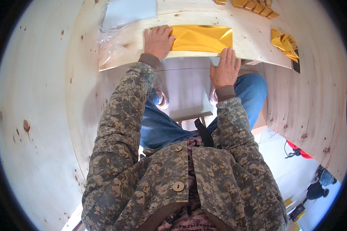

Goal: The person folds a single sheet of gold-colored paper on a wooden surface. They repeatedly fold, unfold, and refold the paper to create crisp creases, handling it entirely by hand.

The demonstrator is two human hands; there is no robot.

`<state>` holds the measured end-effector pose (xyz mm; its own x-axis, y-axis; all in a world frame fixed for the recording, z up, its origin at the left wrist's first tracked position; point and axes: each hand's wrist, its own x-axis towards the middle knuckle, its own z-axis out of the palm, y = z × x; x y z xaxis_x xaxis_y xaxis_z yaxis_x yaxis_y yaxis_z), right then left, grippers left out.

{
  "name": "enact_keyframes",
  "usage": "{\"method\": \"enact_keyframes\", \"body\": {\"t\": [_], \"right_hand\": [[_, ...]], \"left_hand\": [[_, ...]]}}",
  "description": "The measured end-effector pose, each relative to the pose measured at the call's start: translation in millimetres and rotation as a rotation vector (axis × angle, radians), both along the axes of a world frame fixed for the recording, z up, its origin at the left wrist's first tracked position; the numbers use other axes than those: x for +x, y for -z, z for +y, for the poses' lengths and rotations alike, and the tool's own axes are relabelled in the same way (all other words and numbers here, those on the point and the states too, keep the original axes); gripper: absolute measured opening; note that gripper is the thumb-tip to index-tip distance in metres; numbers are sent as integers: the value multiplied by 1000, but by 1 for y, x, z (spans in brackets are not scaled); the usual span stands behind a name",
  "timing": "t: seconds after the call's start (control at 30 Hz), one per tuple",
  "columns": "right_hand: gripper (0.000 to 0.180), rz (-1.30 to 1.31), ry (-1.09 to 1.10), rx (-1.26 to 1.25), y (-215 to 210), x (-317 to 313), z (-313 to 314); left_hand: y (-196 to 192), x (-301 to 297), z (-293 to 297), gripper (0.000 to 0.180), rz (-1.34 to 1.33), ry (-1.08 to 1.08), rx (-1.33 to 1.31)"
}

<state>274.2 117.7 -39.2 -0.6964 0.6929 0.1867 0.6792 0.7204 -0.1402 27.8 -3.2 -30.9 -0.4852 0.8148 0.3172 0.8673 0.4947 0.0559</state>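
Note:
A shiny gold foil sheet (200,38) lies flat as a long strip near the front edge of the wooden table (123,48). My left hand (158,41) rests on its left end, palm down, with the fingers stretched forward. At the sheet's near right corner, the fingertips of my right hand (225,69) touch the foil; those fingers are straight and its palm hangs over the table's front edge. Light creases run across the right part of the foil.
A pale sheet stack (129,13) in clear plastic lies at the back left. Gold folded pieces (254,7) sit at the back right, and crumpled gold foil (284,43) lies by the right edge. Wooden panels (31,115) rise on both sides.

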Motion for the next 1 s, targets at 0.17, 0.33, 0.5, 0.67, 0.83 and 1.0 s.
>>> {"method": "enact_keyframes", "body": {"t": [0.17,0.33,0.5,0.67,0.83,1.0], "right_hand": [[84,106,-51,22,-11,2,7],[84,113,-258,89,-17,-24,4],[82,118,-532,-19,-14,-77,-26],[85,185,-530,-173,0,-101,-38],[87,38,-299,-44,6,-71,-13],[86,78,-106,46,4,-25,24]], "left_hand": [[1,2,-1,36,-8,0,51],[4,1,-1,36,-28,5,72],[9,-1,1,35,-2,4,99],[11,-2,2,36,-8,-7,90],[9,-2,2,35,-33,-9,81],[6,-1,3,35,-36,-11,72]]}}
